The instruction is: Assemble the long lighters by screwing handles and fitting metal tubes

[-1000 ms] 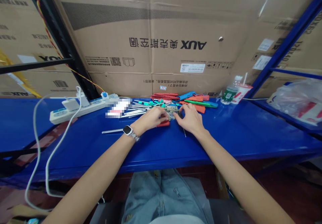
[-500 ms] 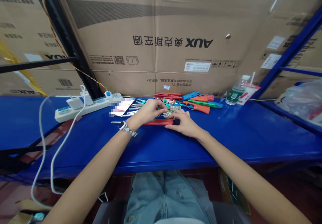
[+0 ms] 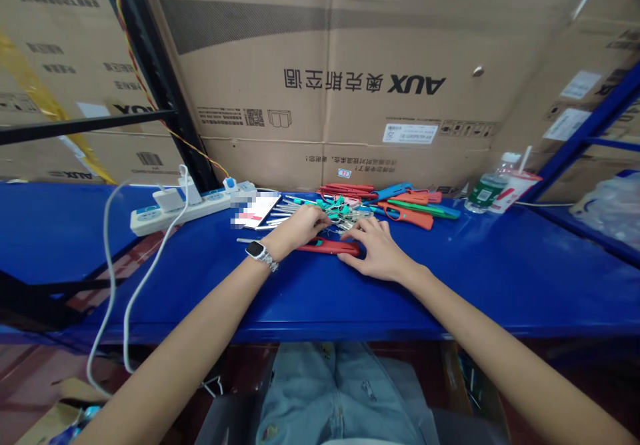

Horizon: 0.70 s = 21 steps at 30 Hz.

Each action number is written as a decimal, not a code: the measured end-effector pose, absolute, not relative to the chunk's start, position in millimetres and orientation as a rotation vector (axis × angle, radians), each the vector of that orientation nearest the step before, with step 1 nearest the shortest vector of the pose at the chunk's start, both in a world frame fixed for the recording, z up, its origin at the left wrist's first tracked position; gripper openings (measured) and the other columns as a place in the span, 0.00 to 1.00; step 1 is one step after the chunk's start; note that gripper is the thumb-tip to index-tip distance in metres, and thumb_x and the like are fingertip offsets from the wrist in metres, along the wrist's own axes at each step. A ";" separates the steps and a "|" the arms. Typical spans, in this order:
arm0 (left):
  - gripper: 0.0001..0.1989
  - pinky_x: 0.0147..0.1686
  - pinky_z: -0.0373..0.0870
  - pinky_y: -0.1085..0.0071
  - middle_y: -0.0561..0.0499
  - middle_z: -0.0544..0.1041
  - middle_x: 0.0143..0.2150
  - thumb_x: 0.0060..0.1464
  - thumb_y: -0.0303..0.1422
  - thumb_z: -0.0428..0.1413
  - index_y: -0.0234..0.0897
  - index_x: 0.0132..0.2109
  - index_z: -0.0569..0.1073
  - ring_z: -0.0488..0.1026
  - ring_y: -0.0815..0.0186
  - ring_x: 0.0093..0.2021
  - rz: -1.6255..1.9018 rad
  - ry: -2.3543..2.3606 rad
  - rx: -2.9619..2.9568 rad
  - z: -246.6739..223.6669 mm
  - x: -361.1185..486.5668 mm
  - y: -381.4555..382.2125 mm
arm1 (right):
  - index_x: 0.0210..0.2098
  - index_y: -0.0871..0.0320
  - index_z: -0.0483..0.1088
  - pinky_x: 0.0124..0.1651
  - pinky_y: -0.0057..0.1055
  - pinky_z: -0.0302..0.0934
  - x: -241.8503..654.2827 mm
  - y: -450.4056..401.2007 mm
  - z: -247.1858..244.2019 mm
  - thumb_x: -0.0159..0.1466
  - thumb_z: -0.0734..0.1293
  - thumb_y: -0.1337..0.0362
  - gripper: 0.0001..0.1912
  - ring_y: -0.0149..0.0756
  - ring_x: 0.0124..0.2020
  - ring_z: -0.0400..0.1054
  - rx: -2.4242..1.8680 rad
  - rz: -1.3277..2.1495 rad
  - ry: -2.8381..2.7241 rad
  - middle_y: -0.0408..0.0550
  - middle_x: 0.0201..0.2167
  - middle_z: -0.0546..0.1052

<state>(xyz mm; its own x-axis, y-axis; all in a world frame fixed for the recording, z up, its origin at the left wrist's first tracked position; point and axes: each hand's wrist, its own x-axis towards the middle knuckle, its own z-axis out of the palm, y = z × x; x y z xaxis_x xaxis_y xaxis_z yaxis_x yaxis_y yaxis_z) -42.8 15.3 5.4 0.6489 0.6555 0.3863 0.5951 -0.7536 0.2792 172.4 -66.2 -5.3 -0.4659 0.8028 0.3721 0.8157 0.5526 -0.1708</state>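
On the blue table lies a red lighter handle [image 3: 327,246] with a green part showing near its left end. My right hand [image 3: 375,248] holds its right end, thumb in front and fingers behind. My left hand [image 3: 303,226], with a watch on the wrist, is closed in a pinch just above the handle's left part; whatever its fingertips hold is too small to make out. Just behind both hands is a heap of small green parts [image 3: 341,207] and thin wires. Several metal tubes [image 3: 283,209] lie to the left of it.
More lighter handles, red [image 3: 350,188], orange [image 3: 413,216], blue [image 3: 395,190] and green [image 3: 425,208], lie behind to the right. A bottle [image 3: 485,192] and a cup [image 3: 515,190] stand farther right. At left are a power strip [image 3: 210,200] with cables and a white card [image 3: 260,210].
The view has shifted, so everything sits a little farther right. My left hand's fingers have drawn closer together over the parts. My right hand stays at the handle's right end.
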 end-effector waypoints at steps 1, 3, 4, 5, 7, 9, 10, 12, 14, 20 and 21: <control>0.10 0.43 0.71 0.66 0.45 0.82 0.37 0.58 0.25 0.54 0.37 0.37 0.81 0.77 0.61 0.38 0.729 1.051 2.707 7.3 -44.2 13.5 | 0.46 0.53 0.76 0.55 0.51 0.56 169.2 -66.0 -3.6 0.64 0.69 0.50 0.17 0.52 0.52 0.62 -1.300 -0.052 -2.400 0.55 0.46 0.73; 0.10 0.42 0.71 0.66 0.46 0.83 0.38 0.59 0.25 0.54 0.37 0.37 0.81 0.78 0.61 0.38 0.765 1.065 2.644 12.1 -49.0 9.1 | 0.46 0.54 0.76 0.55 0.51 0.55 160.7 -63.7 0.1 0.63 0.69 0.50 0.18 0.52 0.52 0.62 -1.268 -0.070 -2.437 0.54 0.45 0.73; 0.09 0.42 0.71 0.66 0.46 0.83 0.38 0.59 0.26 0.55 0.37 0.38 0.81 0.78 0.61 0.38 0.796 1.068 2.613 14.7 -52.4 6.9 | 0.47 0.54 0.75 0.56 0.52 0.55 155.6 -61.5 2.0 0.63 0.70 0.50 0.18 0.52 0.52 0.63 -1.251 -0.083 -2.455 0.54 0.45 0.73; 0.09 0.42 0.71 0.66 0.46 0.83 0.39 0.59 0.27 0.55 0.37 0.38 0.81 0.78 0.61 0.39 0.839 1.072 2.583 17.3 -56.4 4.9 | 0.47 0.54 0.75 0.56 0.51 0.55 150.0 -58.6 3.8 0.63 0.70 0.50 0.19 0.52 0.51 0.63 -1.234 -0.096 -2.474 0.54 0.45 0.73; 0.08 0.41 0.71 0.66 0.46 0.83 0.40 0.60 0.30 0.56 0.38 0.40 0.81 0.77 0.62 0.38 0.938 1.085 2.518 21.5 -65.2 2.3 | 0.46 0.55 0.76 0.55 0.51 0.56 138.5 -51.0 6.6 0.63 0.70 0.48 0.19 0.52 0.50 0.63 -1.206 -0.126 -2.521 0.55 0.45 0.73; 0.08 0.39 0.71 0.67 0.46 0.83 0.40 0.60 0.32 0.57 0.37 0.40 0.81 0.77 0.62 0.38 1.026 1.116 2.446 23.8 -73.6 2.0 | 0.42 0.56 0.77 0.54 0.51 0.56 128.4 -42.5 7.8 0.64 0.69 0.46 0.20 0.53 0.50 0.63 -1.177 -0.151 -2.585 0.55 0.43 0.73; 0.08 0.38 0.71 0.67 0.47 0.83 0.39 0.60 0.33 0.57 0.37 0.40 0.81 0.77 0.62 0.37 1.058 1.135 2.413 24.0 -77.0 2.6 | 0.40 0.57 0.77 0.53 0.50 0.56 124.5 -38.6 7.8 0.64 0.69 0.45 0.20 0.53 0.49 0.63 -1.166 -0.155 -2.608 0.55 0.42 0.73; 0.07 0.38 0.70 0.67 0.47 0.82 0.39 0.60 0.32 0.57 0.37 0.40 0.80 0.77 0.63 0.37 1.094 1.165 2.375 22.9 -81.9 5.1 | 0.39 0.57 0.77 0.53 0.49 0.57 120.2 -32.2 6.6 0.63 0.70 0.46 0.20 0.52 0.49 0.63 -1.163 -0.137 -2.624 0.55 0.41 0.73; 0.06 0.39 0.70 0.67 0.47 0.82 0.39 0.60 0.30 0.57 0.37 0.40 0.80 0.76 0.63 0.38 1.125 1.175 2.374 21.2 -84.1 7.9 | 0.38 0.57 0.77 0.53 0.49 0.56 120.1 -28.9 4.8 0.63 0.71 0.47 0.18 0.51 0.49 0.64 -1.178 -0.098 -2.601 0.54 0.40 0.73; 0.06 0.49 0.69 0.62 0.47 0.77 0.42 0.62 0.33 0.56 0.37 0.43 0.76 0.73 0.61 0.45 1.634 1.282 2.340 28.0 -84.3 4.5 | 0.35 0.56 0.75 0.57 0.52 0.54 136.2 -30.2 4.2 0.56 0.75 0.50 0.16 0.52 0.51 0.66 -1.265 0.024 -2.354 0.51 0.41 0.75; 0.06 0.50 0.69 0.61 0.47 0.76 0.43 0.63 0.34 0.56 0.38 0.44 0.74 0.72 0.60 0.46 1.810 1.334 2.254 30.3 -84.3 2.4 | 0.35 0.55 0.75 0.57 0.53 0.54 139.8 -30.6 5.0 0.55 0.75 0.50 0.16 0.53 0.52 0.66 -1.282 0.047 -2.281 0.52 0.42 0.75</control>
<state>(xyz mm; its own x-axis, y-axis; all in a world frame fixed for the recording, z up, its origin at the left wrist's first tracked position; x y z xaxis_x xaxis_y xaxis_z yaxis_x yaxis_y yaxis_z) -84.3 2.4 30.3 0.0028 0.5694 0.8220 0.6170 -0.6479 0.4467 139.8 -30.6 5.0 -0.4177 0.8054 0.4206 0.7874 0.5518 -0.2748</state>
